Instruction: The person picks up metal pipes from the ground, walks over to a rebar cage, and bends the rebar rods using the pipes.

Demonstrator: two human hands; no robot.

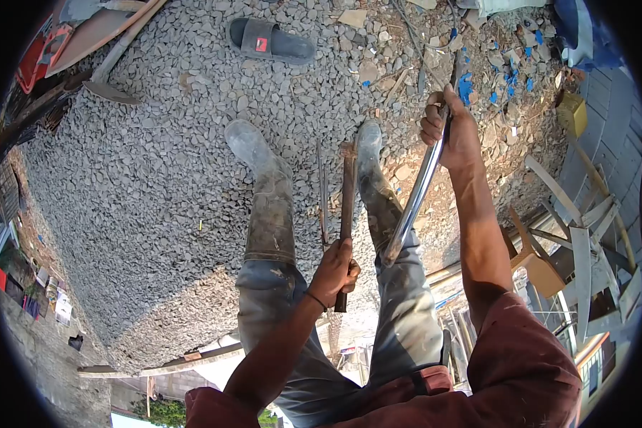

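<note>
My left hand [335,274] is closed round the handle of a hammer [349,192], whose head points away from me above the gravel. A thin dark metal rod [322,189] stands up beside the hammer; whether the same hand grips it I cannot tell. My right hand [451,132], farther out, is wrapped round a long shiny metal bar [422,187]. The bar slants from a dark far end down to a brownish near end over my right leg. My boots [253,146] are planted on the grey gravel [171,200].
A black sandal [282,44] lies ahead on the gravel. Shovels [114,93] lean at the upper left. Blue scraps [466,87] and broken stones lie at the upper right. Wooden and metal pieces [581,264] are piled at the right, near a yellow block [572,114].
</note>
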